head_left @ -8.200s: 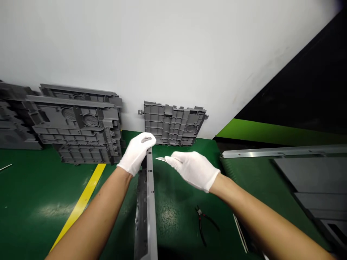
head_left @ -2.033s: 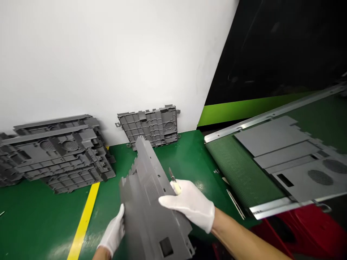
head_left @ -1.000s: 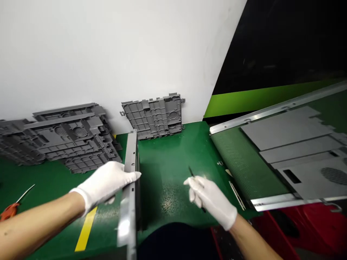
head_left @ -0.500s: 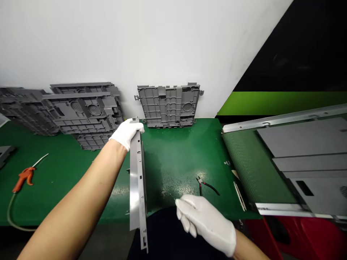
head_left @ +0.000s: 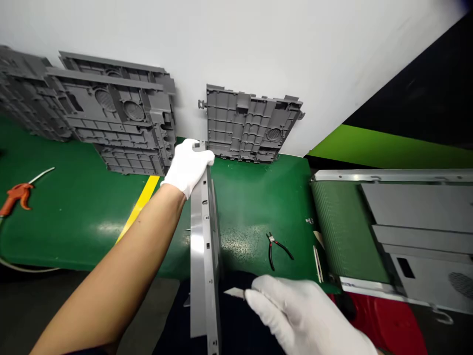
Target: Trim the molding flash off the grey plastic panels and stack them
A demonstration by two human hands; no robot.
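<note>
My left hand (head_left: 188,167), in a white glove, is closed around the far end of a grey plastic panel (head_left: 197,276). The panel stands on its narrow side, its slotted edge facing up and its near end reaching toward my body. To the right of it, my gloved right hand (head_left: 295,310) is closed on a craft knife (head_left: 233,293). Only the pale pointed blade shows, aimed left at the panel but apart from it; the handle is hidden in the glove. Black-handled cutting pliers (head_left: 272,240) lie beyond my right hand on the green table (head_left: 254,197).
Several grey ribbed panels (head_left: 118,113) lean on the wall at the left, and another ribbed panel (head_left: 251,123) leans straight ahead. An orange air gun (head_left: 16,195) lies at the far left. On the right, a conveyor (head_left: 343,231) carries a flat grey panel (head_left: 424,207).
My view has tilted and shifted. My right hand has come nearer and turned, so the knife blade now shows clearly. The left hand keeps its hold on the panel.
</note>
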